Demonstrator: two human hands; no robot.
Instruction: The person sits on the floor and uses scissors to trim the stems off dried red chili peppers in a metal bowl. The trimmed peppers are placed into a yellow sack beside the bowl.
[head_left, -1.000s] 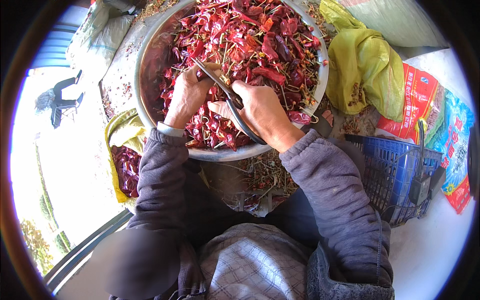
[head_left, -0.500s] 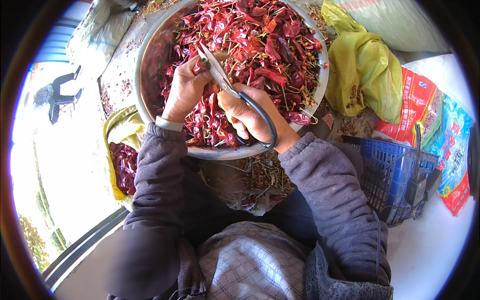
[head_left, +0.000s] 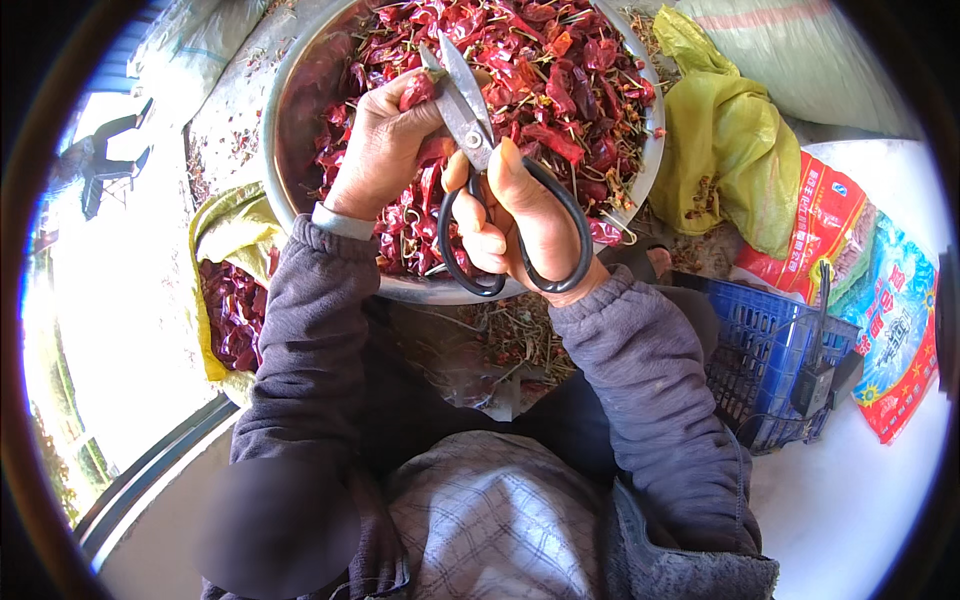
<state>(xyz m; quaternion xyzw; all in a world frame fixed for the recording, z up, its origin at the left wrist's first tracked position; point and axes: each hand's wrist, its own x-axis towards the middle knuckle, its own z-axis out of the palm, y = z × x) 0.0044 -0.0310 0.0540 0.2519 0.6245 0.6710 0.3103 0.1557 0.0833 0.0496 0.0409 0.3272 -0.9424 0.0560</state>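
Left hand (head_left: 382, 140): gripping one red dried chilli (head_left: 418, 91) above the basin (head_left: 415, 290) | Right hand (head_left: 545, 225): gripping black-handled scissors (head_left: 474, 138), blades standing apart beside that chilli, handles overhanging the basin's near edge | Chilli heap (head_left: 545, 110): filling the basin | Yellow sack (head_left: 232, 241): lying off its left edge

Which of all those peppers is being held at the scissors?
The red pepper pinched in the left hand, up by the open scissors; the others lie in the basin and yellow sack.
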